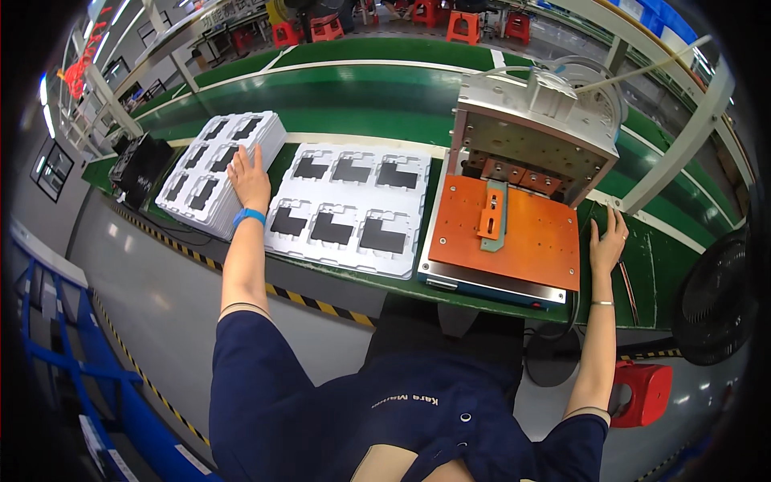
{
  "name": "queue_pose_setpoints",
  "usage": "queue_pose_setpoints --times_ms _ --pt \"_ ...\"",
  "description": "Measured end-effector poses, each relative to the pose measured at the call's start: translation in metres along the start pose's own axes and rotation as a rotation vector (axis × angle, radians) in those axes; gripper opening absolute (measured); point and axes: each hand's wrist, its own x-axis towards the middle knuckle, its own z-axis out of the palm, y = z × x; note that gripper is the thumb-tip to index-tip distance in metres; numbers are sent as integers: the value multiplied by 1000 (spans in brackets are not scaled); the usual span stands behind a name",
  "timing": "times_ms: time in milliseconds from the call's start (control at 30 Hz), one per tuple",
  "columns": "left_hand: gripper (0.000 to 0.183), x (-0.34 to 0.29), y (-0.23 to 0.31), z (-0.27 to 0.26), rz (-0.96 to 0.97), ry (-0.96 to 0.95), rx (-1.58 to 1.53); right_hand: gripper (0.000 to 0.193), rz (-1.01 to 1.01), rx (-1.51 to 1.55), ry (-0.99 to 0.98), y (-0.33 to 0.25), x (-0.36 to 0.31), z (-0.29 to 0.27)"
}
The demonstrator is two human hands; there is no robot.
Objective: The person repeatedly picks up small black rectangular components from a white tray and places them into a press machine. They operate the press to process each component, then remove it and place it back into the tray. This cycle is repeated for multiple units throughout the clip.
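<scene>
My left hand [250, 181], fingers stretched out, reaches over the right side of a stack of white plastic trays [183, 210]. Its fingertips are at a flat black piece [224, 158] in the top tray; I cannot tell whether they touch it. A single white tray [337, 207] with several L-shaped black pieces [383, 231] lies right of that hand. On the right, my right hand [608, 243] is open beside a bench press [530, 132], thumb apart from the fingers. The press has an orange base plate [458, 233] carrying an orange and green fixture [492, 215].
A green conveyor belt [361, 98] runs behind the bench. At the far left stands a black device [140, 169], and a black fan [715, 297] is at the right. Below my right arm is a red stool [646, 394]. A slanted white post [683, 145] rises behind my right hand.
</scene>
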Motion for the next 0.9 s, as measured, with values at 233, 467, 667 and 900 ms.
queue_pose_setpoints --times_ms 233,467,667,900 --pt "33 44 46 -74 160 277 -445 43 -235 183 240 -90 46 -94" --pt "15 27 127 -12 63 -109 -832 38 -205 396 189 -209 104 -125" --pt "17 27 123 1 143 -131 -889 46 -415 336 251 -252 85 -148" --pt "18 28 108 -7 156 -121 -882 21 -873 528 -647 -352 84 -86"
